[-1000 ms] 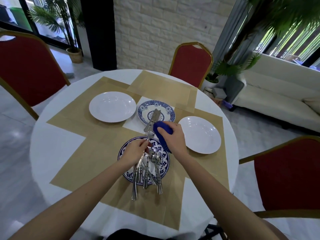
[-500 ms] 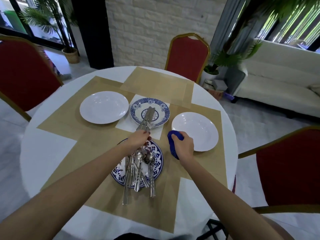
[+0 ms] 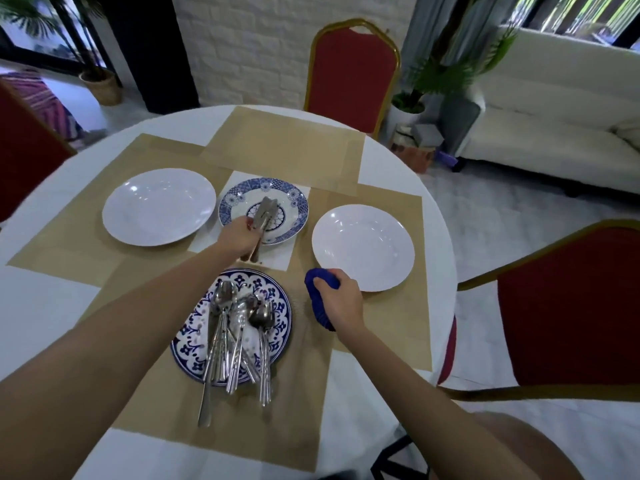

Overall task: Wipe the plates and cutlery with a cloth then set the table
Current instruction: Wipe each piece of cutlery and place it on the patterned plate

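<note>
My left hand [image 3: 242,237] is pinched round a few pieces of flat cutlery [image 3: 265,211], handles low, tips resting in the far blue bowl [image 3: 294,209] near the middle of the worktop [image 3: 45,306]. I judge these pieces light, stiff and slick: polished metal that slides against itself, so I hold them as a bunch at the handles, where the stems are narrowest, and set them down rather than drop them onto the glazed bowl, which could chip.

My right hand [image 3: 341,303] is closed round the cloth [image 3: 320,299], a bunched blue wad, soft and easy to squash, resting on the mat [image 3: 287,154] just beside the right white plate [image 3: 363,247]. It will fold round a stem and run along it well.

The spoons [image 3: 239,327] lie heaped on the near blue plate [image 3: 194,344] toward my edge of the worktop, bowls up, handles fanning past the rim; one long piece hangs well off onto the mat. They shine, silver and bright. Best lifted one at a time by the handle ends that overhang.

The left white plate [image 3: 159,206] sits toward the left edge; both whites look glossy, smooth, breakable, and heavier than anything else here. I would grip those by the rim.
</note>
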`<action>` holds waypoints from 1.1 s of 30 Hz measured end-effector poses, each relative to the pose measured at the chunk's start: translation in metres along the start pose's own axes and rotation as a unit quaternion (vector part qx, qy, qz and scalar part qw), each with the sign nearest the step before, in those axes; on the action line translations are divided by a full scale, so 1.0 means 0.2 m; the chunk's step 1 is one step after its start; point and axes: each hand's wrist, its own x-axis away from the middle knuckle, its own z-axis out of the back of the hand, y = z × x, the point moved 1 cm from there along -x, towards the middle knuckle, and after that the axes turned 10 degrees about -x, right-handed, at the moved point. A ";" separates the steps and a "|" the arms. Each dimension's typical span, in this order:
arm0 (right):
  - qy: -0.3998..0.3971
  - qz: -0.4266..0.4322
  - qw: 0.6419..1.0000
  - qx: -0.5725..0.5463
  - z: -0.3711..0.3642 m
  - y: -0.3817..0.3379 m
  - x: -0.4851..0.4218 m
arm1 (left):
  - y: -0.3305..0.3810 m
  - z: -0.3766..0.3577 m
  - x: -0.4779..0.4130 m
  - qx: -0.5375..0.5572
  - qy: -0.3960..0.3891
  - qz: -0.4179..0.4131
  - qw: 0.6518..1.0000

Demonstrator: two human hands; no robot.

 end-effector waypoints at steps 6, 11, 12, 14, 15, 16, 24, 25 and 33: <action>0.006 -0.018 1.000 0.005 0.01 0.00 0.01 | -0.03 -0.05 0.14 -0.086 0.068 -0.064 0.992; -0.001 -0.019 1.000 0.014 -0.04 -0.04 0.03 | -0.16 -0.07 0.34 -0.081 0.076 -0.069 0.991; 0.001 -0.021 1.000 0.013 -0.05 -0.04 0.04 | -0.21 -0.07 0.38 -0.083 0.088 -0.054 0.991; 0.006 -0.027 1.000 0.003 -0.09 -0.06 0.06 | -0.31 -0.05 0.46 -0.125 0.086 -0.020 0.988; 0.006 -0.026 1.000 0.001 -0.11 -0.06 0.08 | -0.37 -0.05 0.50 -0.160 0.064 -0.005 0.985; 0.005 -0.025 1.000 0.002 -0.14 -0.07 0.10 | -0.42 -0.05 0.54 -0.202 0.024 0.004 0.979; -0.017 -0.045 0.999 -0.023 -0.36 -0.05 0.25 | -0.64 -0.14 0.74 -0.263 -0.111 -0.021 0.958; -0.015 -0.049 0.998 -0.034 -0.38 -0.05 0.28 | -0.64 -0.14 0.75 -0.244 -0.108 -0.019 0.964; 0.008 -0.072 0.995 -0.061 -0.42 -0.02 0.43 | -0.70 -0.01 0.82 -0.192 -0.032 -0.017 0.981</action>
